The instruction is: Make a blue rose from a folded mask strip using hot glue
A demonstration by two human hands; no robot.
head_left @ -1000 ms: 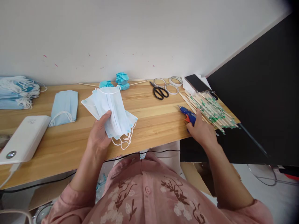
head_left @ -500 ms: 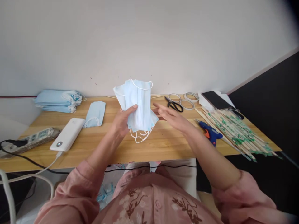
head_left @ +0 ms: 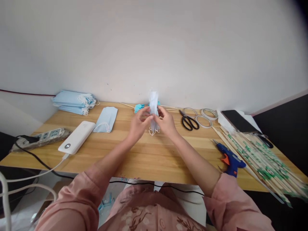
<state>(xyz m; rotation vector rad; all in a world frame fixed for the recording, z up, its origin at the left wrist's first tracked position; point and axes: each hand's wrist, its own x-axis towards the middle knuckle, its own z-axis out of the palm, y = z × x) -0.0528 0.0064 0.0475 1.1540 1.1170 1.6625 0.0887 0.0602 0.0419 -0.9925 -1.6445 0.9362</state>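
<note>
Between my two hands a small bunch of light blue face masks (head_left: 154,98) stands upright, turned nearly edge-on, with white ear loops hanging at its lower end. My left hand (head_left: 140,123) pinches the bunch from the left with thumb and fingers. From the right, my right hand (head_left: 166,122) grips it too, the thumbs almost meeting in front. Behind my hands lie bright blue pieces (head_left: 139,108), partly hidden. One single face mask (head_left: 106,119) lies flat to the left, near a stack of masks (head_left: 72,101) by the wall.
On the left are a white power bank (head_left: 77,137) with a cable and a power strip (head_left: 45,138). To the right lie black-handled scissors (head_left: 189,122), tape rolls (head_left: 204,121), a blue glue gun (head_left: 229,157), a phone (head_left: 238,121) and wrapped wooden sticks (head_left: 262,160).
My right hand has come in from beside the masks and now grips them. The fanned masks are gathered narrow and turned edge-on. The view has shifted slightly left.
</note>
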